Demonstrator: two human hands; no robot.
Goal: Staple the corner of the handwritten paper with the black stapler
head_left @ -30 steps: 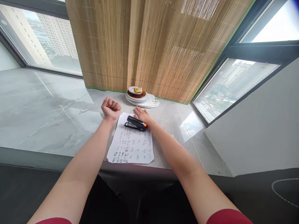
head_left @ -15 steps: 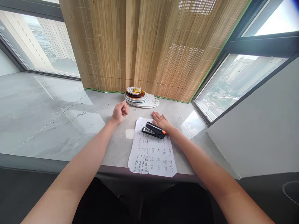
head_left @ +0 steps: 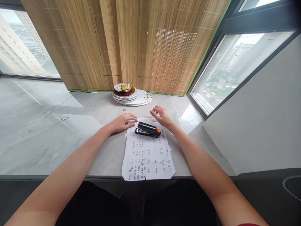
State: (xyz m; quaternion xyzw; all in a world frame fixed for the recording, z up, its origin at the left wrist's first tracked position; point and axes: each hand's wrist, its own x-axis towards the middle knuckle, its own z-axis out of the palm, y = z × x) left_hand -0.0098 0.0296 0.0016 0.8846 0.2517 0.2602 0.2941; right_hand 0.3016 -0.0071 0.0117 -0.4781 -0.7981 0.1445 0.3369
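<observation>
A sheet of paper with handwriting (head_left: 148, 153) lies on the grey stone sill (head_left: 58, 131), its near edge at the sill's front. A black stapler with an orange tip (head_left: 148, 129) rests across the paper's far end. My left hand (head_left: 123, 121) lies flat, fingers spread, on the paper's far left corner, just left of the stapler. My right hand (head_left: 161, 115) hovers with curled fingers over the paper's far right corner, just behind the stapler, holding nothing.
A stack of plates (head_left: 130, 94) stands at the back against the bamboo blind (head_left: 131, 44). A small dark bit (head_left: 124, 109) lies in front of the plates. Windows flank the blind; a grey wall (head_left: 258, 125) rises at the right.
My left hand, a raised fist before, has opened and come down onto the paper's corner. My right hand has lifted off the paper and curled. The view has shifted.
</observation>
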